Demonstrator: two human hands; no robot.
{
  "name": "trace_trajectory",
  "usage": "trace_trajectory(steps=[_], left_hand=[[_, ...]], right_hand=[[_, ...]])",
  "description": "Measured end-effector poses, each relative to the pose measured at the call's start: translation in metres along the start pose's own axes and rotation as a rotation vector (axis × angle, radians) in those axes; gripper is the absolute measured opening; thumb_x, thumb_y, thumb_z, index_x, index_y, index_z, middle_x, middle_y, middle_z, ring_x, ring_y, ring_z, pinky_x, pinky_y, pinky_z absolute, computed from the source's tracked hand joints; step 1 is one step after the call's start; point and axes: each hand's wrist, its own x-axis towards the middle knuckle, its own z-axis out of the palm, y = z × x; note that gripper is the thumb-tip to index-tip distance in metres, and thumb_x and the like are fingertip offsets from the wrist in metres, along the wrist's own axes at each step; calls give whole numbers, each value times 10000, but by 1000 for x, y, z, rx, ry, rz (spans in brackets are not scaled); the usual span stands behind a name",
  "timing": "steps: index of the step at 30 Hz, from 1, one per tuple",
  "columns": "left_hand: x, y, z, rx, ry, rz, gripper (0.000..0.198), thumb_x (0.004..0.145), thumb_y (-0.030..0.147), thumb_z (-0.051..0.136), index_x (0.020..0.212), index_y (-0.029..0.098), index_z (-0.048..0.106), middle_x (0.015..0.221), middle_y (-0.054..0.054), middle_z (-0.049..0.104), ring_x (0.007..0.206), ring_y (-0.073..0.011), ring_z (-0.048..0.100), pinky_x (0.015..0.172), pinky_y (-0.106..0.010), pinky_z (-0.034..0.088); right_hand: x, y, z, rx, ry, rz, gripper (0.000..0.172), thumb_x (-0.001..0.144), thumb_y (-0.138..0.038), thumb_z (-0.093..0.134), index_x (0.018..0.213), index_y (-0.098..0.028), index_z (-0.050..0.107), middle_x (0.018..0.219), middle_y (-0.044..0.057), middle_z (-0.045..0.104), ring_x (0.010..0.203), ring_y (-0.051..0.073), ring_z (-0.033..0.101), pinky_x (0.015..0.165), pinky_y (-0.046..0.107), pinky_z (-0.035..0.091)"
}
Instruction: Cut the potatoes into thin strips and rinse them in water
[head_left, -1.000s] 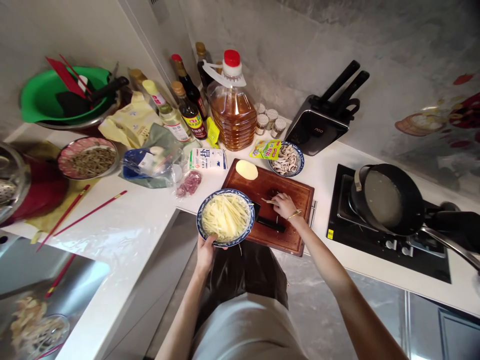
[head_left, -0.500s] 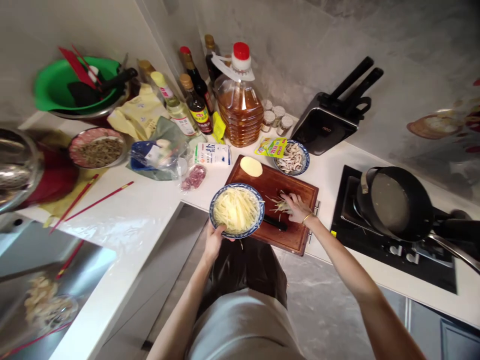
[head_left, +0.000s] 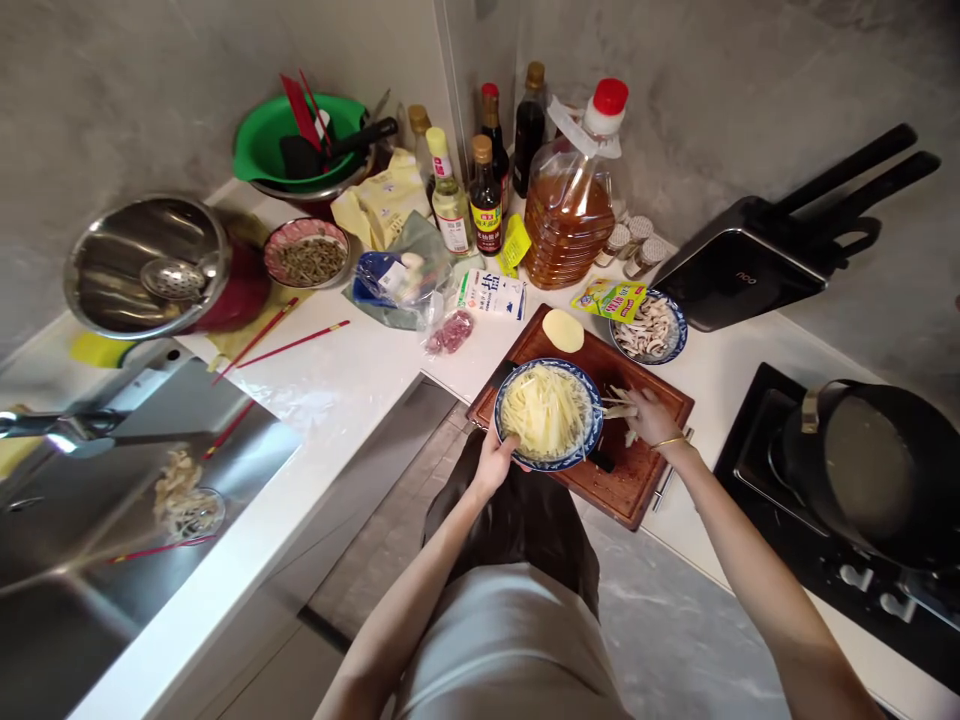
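Note:
My left hand [head_left: 497, 461] grips the near-left rim of a blue-and-white bowl [head_left: 504, 442], heaped with pale yellow shredded potato [head_left: 544, 408]. The bowl is above the left part of a brown cutting board [head_left: 637, 480]. Just right of it, my right hand [head_left: 651, 416] is closed on a small bunch of thin pale strips [head_left: 621, 405], over the board. Whether these are peelings I cannot tell. A flat oval piece of pale potato [head_left: 562, 331] lies at the board's far edge. Under the bowl lies a knife, its black handle [head_left: 601, 461] partly showing.
A bowl of sliced mushrooms [head_left: 646, 328] stands behind the board, near a knife block [head_left: 739, 262] and an oil jug [head_left: 570, 225]. To the right, a pan [head_left: 870, 470] sits on the stove. Left are wrapped meat [head_left: 451, 332], red chopsticks [head_left: 292, 344] and the sink [head_left: 247, 450].
The view has swung left. My right hand has gathered the strips from the board and come up, nearer the bowl. My left hand still holds the bowl.

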Motion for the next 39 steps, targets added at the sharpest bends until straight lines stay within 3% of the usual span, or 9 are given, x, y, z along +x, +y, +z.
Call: trace_trajectory(steps=[3,8,13,16,21,25,30,34,39], left_hand=[[5,-8,3,16,-9,-24,715,660,200,601,1339,224,380,983,-65,635,667,-201,636,482,-305,543],[12,-23,15,29,-34,-38,777,650,194,618,1373,238,338,987,-67,636,657,-197,636,478,-302,544],[10,-23,25,45,-67,-28,764,663,199,593,1377,239,325,1028,-75,621,646,-187,632,460,-281,535],[10,-19,25,68,-89,-12,736,674,198,564,1369,244,325,1075,-79,604,617,-167,623,421,-254,514],[13,-14,21,42,-94,-47,694,658,195,559,1324,238,369,1045,-65,611,578,-145,600,422,-267,516],[13,-8,16,9,-54,-76,635,641,193,571,1259,229,429,931,-29,625,535,-127,575,430,-276,519],[13,3,-1,32,3,-58,585,612,185,608,1184,217,489,917,-18,640,560,-131,595,479,-267,534],[14,5,-16,24,17,-27,562,626,185,607,1175,214,491,887,-3,638,554,-121,597,486,-251,529],[13,4,-23,10,59,-4,513,626,178,616,1126,210,506,850,12,628,517,-99,571,451,-226,509]], right_hand=[[-10,-19,-31,60,64,-18,399,774,-136,435,1155,-201,534,1059,91,562,983,230,528,861,358,428],[-19,-88,-64,196,106,-60,367,781,-163,435,1135,-210,520,1041,92,555,934,236,537,833,368,446],[-18,-138,-47,172,-9,-68,381,767,-234,538,1143,-175,536,1054,124,572,987,269,538,860,398,454],[-22,-147,-32,183,43,-69,466,811,-333,537,1255,-201,489,1177,122,562,1142,291,479,952,434,410],[-31,-153,-11,204,147,-212,512,905,-316,402,1404,-221,336,1459,66,338,1376,242,212,1127,486,151],[-33,-138,-13,362,166,-329,487,911,-292,393,1395,-263,348,1441,25,374,1368,197,241,1132,459,166],[-10,-64,-19,396,311,-49,457,859,-192,403,1311,-232,447,1289,63,513,1224,190,420,1045,408,324],[8,-17,-4,129,25,11,629,717,-406,640,1275,-169,468,1273,126,478,1192,287,391,978,449,352],[-3,-19,6,-63,-124,-2,803,587,-488,726,1262,-157,443,1209,137,472,1115,289,436,898,402,411]])
